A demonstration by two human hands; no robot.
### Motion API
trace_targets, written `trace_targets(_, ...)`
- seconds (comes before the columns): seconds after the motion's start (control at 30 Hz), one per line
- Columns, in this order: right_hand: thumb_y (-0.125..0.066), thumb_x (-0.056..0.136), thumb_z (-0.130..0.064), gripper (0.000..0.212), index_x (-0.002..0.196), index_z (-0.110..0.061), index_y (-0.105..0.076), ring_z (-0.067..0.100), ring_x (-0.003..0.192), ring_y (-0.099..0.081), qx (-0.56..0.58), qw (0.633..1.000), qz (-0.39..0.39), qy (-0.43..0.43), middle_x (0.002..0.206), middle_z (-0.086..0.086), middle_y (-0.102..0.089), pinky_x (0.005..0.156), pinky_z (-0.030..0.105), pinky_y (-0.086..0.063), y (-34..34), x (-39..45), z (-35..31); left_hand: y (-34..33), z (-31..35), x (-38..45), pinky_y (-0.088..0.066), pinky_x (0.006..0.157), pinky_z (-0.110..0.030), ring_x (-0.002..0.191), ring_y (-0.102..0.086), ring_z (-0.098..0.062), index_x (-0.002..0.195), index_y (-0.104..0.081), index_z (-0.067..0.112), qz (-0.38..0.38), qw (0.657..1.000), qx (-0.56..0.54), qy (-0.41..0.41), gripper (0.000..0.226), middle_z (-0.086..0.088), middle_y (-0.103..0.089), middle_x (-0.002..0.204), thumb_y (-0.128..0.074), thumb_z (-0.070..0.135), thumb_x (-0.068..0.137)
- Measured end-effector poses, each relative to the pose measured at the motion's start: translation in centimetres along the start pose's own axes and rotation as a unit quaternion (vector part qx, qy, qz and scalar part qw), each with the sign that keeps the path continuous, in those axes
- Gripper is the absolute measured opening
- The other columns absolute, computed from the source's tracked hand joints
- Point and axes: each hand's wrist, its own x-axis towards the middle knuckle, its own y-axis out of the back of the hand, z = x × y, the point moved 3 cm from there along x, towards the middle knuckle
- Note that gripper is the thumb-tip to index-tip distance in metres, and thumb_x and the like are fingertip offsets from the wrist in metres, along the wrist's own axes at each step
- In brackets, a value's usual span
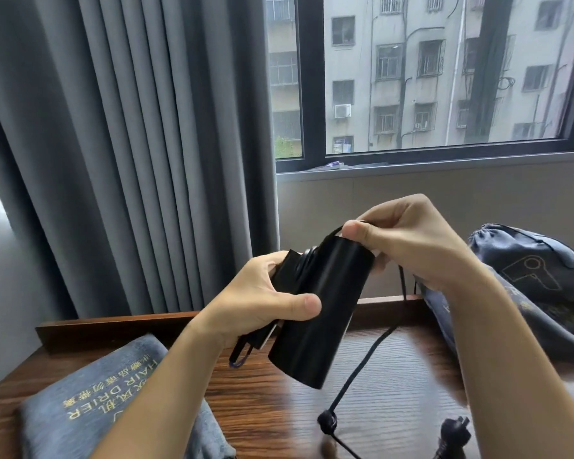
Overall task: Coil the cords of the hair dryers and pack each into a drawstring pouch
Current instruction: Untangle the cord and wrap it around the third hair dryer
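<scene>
We hold a black hair dryer (318,313) up above the wooden table (378,376), between both hands, with its barrel tilted so the open end points down toward us. Our left hand (262,303) grips the folded handle side of the dryer, fingers curled behind it and the thumb pressed across the front of the barrel. Our right hand (408,240) is at the upper end of the dryer, thumb and curled fingers pinching a loop of the black cord (362,372) against the top edge of the barrel.

From the right hand the cord drops down behind the dryer, runs across the table, passes a small knot-like bundle near the front edge, and ends at the black plug (454,432), which lies on the table near the bottom of the view.

A grey-blue drawstring pouch (90,392) lies flat on the table at our left, printed with gold lettering that reads "HAIR DRIER", partly covered by our left forearm. A second pouch (537,260) of the same colour sits at our right, full and rounded, with a hair-dryer outline printed on it and its mouth gathered.

Behind the table hangs a grey curtain (130,144), beside a window (444,77).
</scene>
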Motion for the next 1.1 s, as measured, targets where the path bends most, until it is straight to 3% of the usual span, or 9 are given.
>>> trace_targets(0.17,-0.087,0.063,-0.043,0.040,0.076,-0.007,-0.076,0.020,0.060,-0.061,0.099,0.985,0.026,-0.141,0.067,0.011,-0.069,0.057,0.029,-0.048,-0.3,0.7,3.1,-1.3,0.0,0.0,-0.060,0.093,-0.050,0.108,-0.072,-0.041,0.122,-0.069,0.006,-0.021,0.998,-0.050,0.009,0.074,-0.024,-0.072,0.118,-0.093,0.047,0.065)
trace_targets(0.23,-0.081,0.073,-0.042,0.034,0.080,-0.011,-0.069,0.014,0.054,-0.053,0.175,0.965,0.016,-0.196,0.063,0.003,-0.062,0.050,0.022,-0.035,-1.4,0.9,4.0,-1.5,0.1,0.1,-0.062,0.087,-0.044,0.105,-0.073,-0.039,0.122,-0.069,0.005,0.000,0.997,-0.083,0.004,0.077,-0.024,-0.073,0.117,-0.094,0.048,0.063)
trace_targets(0.3,-0.067,0.097,-0.029,0.020,0.082,-0.015,-0.063,0.008,0.045,-0.040,0.247,0.948,0.001,-0.201,0.057,-0.004,-0.052,0.047,0.022,-0.017,-2.3,1.1,4.3,-1.2,0.1,0.2,-0.062,0.082,-0.039,0.102,-0.074,-0.036,0.121,-0.068,0.004,0.032,0.993,-0.114,-0.005,0.082,-0.025,-0.073,0.116,-0.096,0.050,0.060)
trace_targets(0.4,-0.051,0.100,0.003,0.029,0.082,-0.010,-0.069,0.005,0.039,-0.036,0.309,0.942,-0.003,-0.129,0.053,-0.006,-0.054,0.037,0.016,-0.021,-4.0,0.9,3.6,-0.6,0.4,0.1,-0.062,0.081,-0.039,0.102,-0.073,-0.037,0.125,-0.066,0.003,0.072,0.986,-0.148,-0.023,0.089,-0.027,-0.071,0.118,-0.095,0.055,0.059)
trace_targets(0.57,-0.074,0.091,-0.004,0.020,0.095,-0.023,-0.075,0.010,0.079,-0.073,0.157,0.987,-0.005,0.039,0.085,-0.002,-0.077,0.067,0.028,-0.058,-8.5,0.0,2.7,-0.1,1.5,-0.1,-0.063,0.077,-0.037,0.104,-0.076,-0.030,0.124,-0.066,0.011,0.222,0.953,-0.200,-0.042,0.072,-0.015,-0.076,0.115,-0.090,0.051,0.068)
trace_targets(0.73,-0.060,0.101,-0.007,0.035,0.073,-0.027,-0.060,0.000,0.056,-0.055,-0.147,0.985,-0.045,0.076,0.059,-0.019,-0.054,0.055,0.016,-0.037,-11.7,-0.3,4.3,3.1,1.7,-0.8,-0.064,0.081,-0.037,0.104,-0.076,-0.022,0.126,-0.065,0.017,0.369,0.897,-0.241,-0.041,0.072,-0.002,-0.079,0.112,-0.081,0.051,0.065)
trace_targets(0.83,-0.054,0.106,-0.017,0.023,0.109,-0.028,-0.074,-0.011,0.062,-0.054,-0.176,0.973,-0.120,0.084,0.062,-0.034,-0.051,0.064,0.006,-0.036,-12.9,-0.5,3.8,5.2,1.6,-1.4,-0.063,0.074,-0.031,0.102,-0.077,-0.019,0.125,-0.067,0.015,0.425,0.866,-0.260,-0.038,0.068,-0.001,-0.080,0.108,-0.080,0.051,0.069)
trace_targets(0.93,-0.059,0.103,-0.029,0.043,0.144,-0.019,-0.059,-0.012,0.062,-0.053,-0.178,0.967,-0.168,0.065,0.060,-0.030,-0.048,0.063,0.004,-0.037,-13.3,-1.0,2.6,6.1,1.6,-1.7,-0.061,0.065,-0.025,0.093,-0.078,-0.018,0.119,-0.069,0.011,0.456,0.853,-0.253,-0.031,0.060,-0.003,-0.081,0.102,-0.079,0.048,0.074)
trace_targets(1.1,-0.067,0.097,-0.033,0.011,0.098,-0.024,-0.061,0.010,0.058,-0.053,-0.245,0.947,-0.175,0.111,0.063,-0.010,-0.055,0.057,0.016,-0.039,-13.0,-1.7,0.2,6.4,1.3,-1.7,-0.062,0.064,-0.028,0.088,-0.079,-0.018,0.116,-0.071,0.008,0.489,0.843,-0.221,-0.048,0.043,-0.006,-0.080,0.101,-0.085,0.031,0.082)
